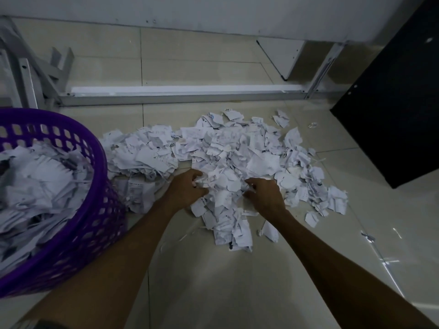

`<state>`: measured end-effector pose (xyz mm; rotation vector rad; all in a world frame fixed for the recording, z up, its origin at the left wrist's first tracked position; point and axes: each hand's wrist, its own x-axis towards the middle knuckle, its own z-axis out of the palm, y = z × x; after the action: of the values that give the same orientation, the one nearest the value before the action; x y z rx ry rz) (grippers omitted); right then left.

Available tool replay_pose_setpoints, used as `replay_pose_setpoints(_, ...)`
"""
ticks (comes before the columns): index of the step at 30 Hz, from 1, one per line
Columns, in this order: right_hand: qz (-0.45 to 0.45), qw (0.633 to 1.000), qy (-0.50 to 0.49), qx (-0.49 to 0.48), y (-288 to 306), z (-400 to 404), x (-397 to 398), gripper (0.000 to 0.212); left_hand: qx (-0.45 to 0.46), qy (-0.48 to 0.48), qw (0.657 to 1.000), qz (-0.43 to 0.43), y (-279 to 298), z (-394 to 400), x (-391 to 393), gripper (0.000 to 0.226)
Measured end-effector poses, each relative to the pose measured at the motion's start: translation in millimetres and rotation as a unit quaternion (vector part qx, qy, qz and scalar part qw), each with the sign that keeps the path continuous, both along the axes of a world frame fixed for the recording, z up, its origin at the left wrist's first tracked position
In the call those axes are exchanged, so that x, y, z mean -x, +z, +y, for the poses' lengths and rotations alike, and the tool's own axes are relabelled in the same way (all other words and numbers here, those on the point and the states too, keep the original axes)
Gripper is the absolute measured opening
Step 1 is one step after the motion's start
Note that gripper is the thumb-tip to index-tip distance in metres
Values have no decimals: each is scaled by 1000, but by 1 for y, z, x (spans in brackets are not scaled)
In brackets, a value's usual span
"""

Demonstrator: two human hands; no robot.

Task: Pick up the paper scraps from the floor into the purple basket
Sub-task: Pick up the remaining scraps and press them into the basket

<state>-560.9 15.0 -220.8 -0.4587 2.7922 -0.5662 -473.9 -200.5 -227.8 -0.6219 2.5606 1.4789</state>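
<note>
two bare hands reach down into a wide heap of torn white paper scraps (228, 153) spread over the pale tiled floor (213, 281). the left hand (187, 186) has its fingers curled around a crumpled bunch of scraps at the near edge of the heap, and the right hand (263, 193) likewise curls its fingers into the scraps just beside it, the two hands close together but apart. the round purple plastic lattice basket (95, 210) stands on the floor to the left, touching the left end of the heap, and already holds a mound of white scraps. beyond the heap a grey metal frame rail (180, 97) runs along the floor, and a black panel (392, 115) stands at the right.
</note>
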Motion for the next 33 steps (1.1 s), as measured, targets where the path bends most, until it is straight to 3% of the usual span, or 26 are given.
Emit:
replay_pose_setpoints(6, -72, 994, -51, 72, 11, -4, -4, 44, -27, -7, 999, -27, 4, 10, 3, 69)
replay_pose_setpoints(11, -148, 981, -96, 80, 16, -29, -10, 120, -24, -25, 999, -27, 6, 16, 7, 59)
replay_pose_setpoints(16, -206, 960, -167, 88, 15, -55, -13, 148, -48, -48, 997, -25, 7, 26, 8, 50)
replay_pose_setpoints(18, -207, 959, -167, 99, 6, -61, -12, 131, -60, -57, 996, -30, 8, 30, 9, 36)
replay_pose_setpoints(21, -178, 953, -173, 173, 12, -64, -22, 52, -62, -65, 995, -35, 6, 32, 9, 26)
replay_pose_setpoints(22, -181, 946, -184, 194, 12, -63, -22, 41, -63, -65, 995, -31, 5, 32, 10, 27)
replay_pose_setpoints(24, -216, 926, -213, 226, 15, -60, -21, 40, -65, -63, 996, -18, 5, 29, 10, 35)
replay_pose_setpoints(26, -249, 906, -238, 246, 18, -59, -20, 55, -74, -54, 996, -9, 8, 26, 10, 43)
replay_pose_setpoints(30, -299, 874, -253, 288, 27, -55, -19, 32, -92, -28, 995, 7, 13, 23, 8, 34)
replay_pose_setpoints(33, -303, 868, -253, 302, 38, -54, -20, 31, -111, -13, 994, 15, 25, 23, 7, 34)
